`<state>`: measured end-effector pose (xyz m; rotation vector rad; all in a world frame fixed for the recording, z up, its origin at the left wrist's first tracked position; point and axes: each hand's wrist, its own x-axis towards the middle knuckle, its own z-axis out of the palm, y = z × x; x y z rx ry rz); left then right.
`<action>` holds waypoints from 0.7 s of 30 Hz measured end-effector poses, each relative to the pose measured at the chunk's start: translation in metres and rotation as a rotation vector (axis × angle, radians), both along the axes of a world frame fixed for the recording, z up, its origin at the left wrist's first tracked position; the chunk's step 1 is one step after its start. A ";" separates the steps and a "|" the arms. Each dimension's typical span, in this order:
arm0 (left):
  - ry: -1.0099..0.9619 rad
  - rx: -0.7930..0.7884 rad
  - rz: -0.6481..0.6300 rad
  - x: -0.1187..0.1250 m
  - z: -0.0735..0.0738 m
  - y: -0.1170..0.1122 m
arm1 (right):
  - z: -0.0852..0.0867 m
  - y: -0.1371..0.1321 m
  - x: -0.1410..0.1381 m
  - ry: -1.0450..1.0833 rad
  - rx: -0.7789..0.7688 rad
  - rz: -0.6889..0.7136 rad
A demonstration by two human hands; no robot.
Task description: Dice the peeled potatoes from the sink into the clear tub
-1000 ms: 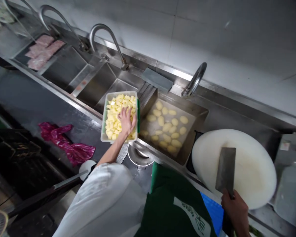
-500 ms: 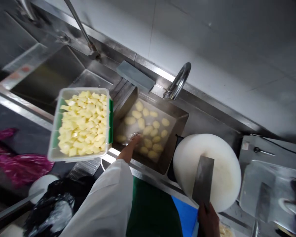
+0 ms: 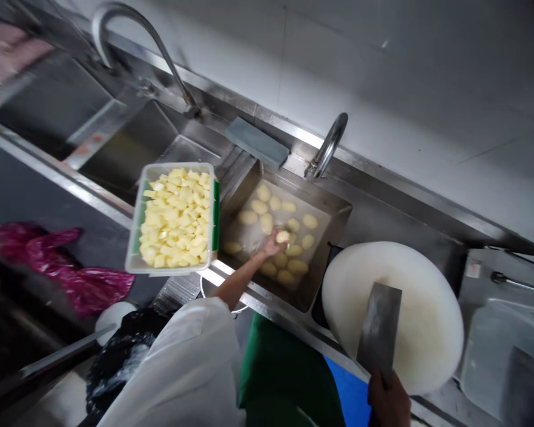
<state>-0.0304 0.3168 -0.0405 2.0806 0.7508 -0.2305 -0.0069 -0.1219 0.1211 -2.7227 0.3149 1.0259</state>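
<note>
My left hand point(image 3: 273, 243) reaches into a water-filled steel sink point(image 3: 338, 222) and is closed on one peeled potato point(image 3: 283, 236); several more peeled potatoes point(image 3: 267, 207) lie in the water around it. A clear plastic tub point(image 3: 136, 234) heaped with yellow potato chunks point(image 3: 175, 216) rests on the sink rim just left of that hand. My right hand point(image 3: 389, 400), at the bottom edge, grips the handle of a cleaver point(image 3: 379, 332) whose blade lies over a round white cutting board point(image 3: 427, 314).
A curved tap point(image 3: 327, 145) stands behind the potato sink, a grey block point(image 3: 257, 142) beside it. Further sinks and another tap point(image 3: 137, 41) run to the left. A magenta plastic bag point(image 3: 66, 267) and a black bag point(image 3: 122, 356) lie lower left. Steel trays point(image 3: 502, 350) sit at the right.
My left hand left the tub of potato chunks, moved right into the sink water and closed on a peeled potato. The cleaver stays in my right hand over the board.
</note>
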 end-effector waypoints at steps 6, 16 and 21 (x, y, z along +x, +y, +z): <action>-0.340 -0.120 -0.223 0.048 0.081 -0.081 | -0.014 -0.044 0.030 0.054 0.093 0.108; -0.616 -0.022 -0.761 0.070 0.107 -0.260 | 0.013 -0.092 0.038 -0.113 0.119 0.480; -0.692 0.115 -0.535 0.055 0.079 -0.275 | 0.006 -0.111 0.028 -0.153 0.149 0.546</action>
